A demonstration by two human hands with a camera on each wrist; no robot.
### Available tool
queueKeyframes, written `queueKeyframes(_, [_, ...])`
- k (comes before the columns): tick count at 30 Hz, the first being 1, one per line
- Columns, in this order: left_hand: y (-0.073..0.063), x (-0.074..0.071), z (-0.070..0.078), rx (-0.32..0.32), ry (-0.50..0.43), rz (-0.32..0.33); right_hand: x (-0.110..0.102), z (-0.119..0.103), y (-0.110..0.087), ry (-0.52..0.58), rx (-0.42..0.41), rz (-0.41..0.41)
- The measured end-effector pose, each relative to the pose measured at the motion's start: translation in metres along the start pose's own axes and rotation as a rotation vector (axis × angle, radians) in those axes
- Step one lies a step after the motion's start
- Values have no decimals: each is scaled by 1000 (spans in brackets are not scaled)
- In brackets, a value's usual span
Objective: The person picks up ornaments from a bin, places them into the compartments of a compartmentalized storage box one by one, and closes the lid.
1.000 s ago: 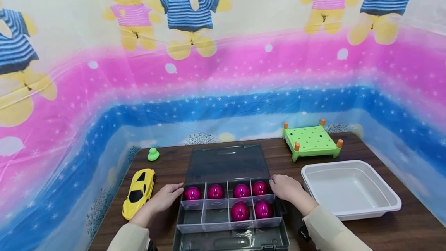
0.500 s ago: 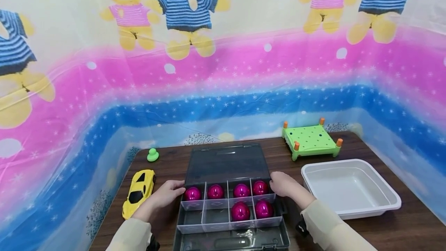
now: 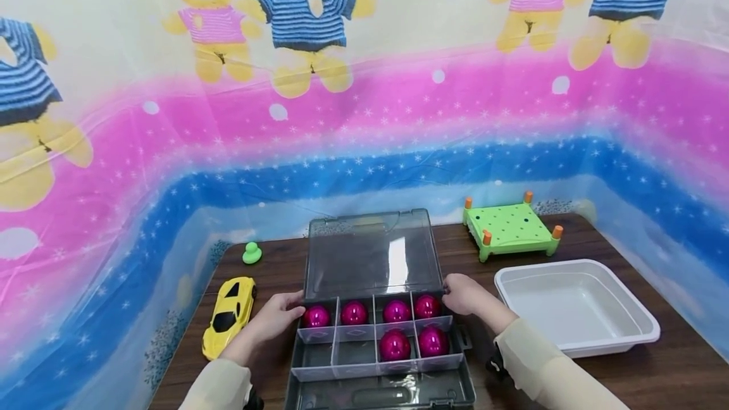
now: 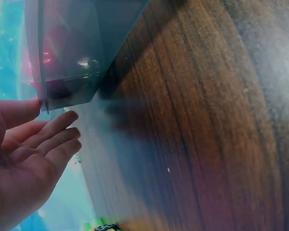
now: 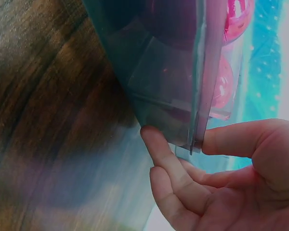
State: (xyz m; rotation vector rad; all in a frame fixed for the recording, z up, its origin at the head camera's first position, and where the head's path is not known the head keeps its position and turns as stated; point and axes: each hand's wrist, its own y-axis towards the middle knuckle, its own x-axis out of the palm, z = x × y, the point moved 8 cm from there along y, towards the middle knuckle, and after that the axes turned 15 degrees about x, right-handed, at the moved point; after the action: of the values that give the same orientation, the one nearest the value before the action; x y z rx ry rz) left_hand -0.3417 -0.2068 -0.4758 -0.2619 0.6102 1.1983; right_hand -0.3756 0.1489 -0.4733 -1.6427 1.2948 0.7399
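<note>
A clear dark-grey compartment box (image 3: 327, 392) lies on the table with its hinged lid (image 3: 350, 258) tilted up at the back. Shiny magenta balls (image 3: 395, 345) sit singly in the back row's compartments and in two on the right of the middle row. My left hand (image 3: 276, 318) holds the box's back left corner; in the left wrist view its thumb (image 4: 21, 111) touches the edge, the other fingers extending behind. At the back right corner, my right hand (image 3: 468, 296) pinches the edge between thumb (image 5: 231, 139) and fingers. The head view partly hides both hands' fingertips.
Left of the box stand a yellow toy car (image 3: 230, 316) and a small green duck (image 3: 252, 253). A white basin (image 3: 575, 309) is on the right, with a green toy bed (image 3: 509, 228) behind it. A printed cloth (image 3: 364, 176) surrounds the table (image 3: 279, 245).
The lid has swung up from lying back on the table to a raised tilt. Both hands stay near the back corners, and the balls keep their places.
</note>
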Motion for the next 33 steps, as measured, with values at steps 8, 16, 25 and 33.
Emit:
queueKeyframes(8, [-2,-8,-2,-31,62,90,-2,4,0,131,31,87])
queueKeyframes(16, [-1,-9,1,-24,25,140,-6,1,-4,149,26,179])
queueKeyframes(25, [-2,-6,-3,-34,18,171,-52,-17,-16,224,-17,448])
queueKeyframes(33, [1,-7,-2,-13,41,179,-99,-44,-34,409,-277,636])
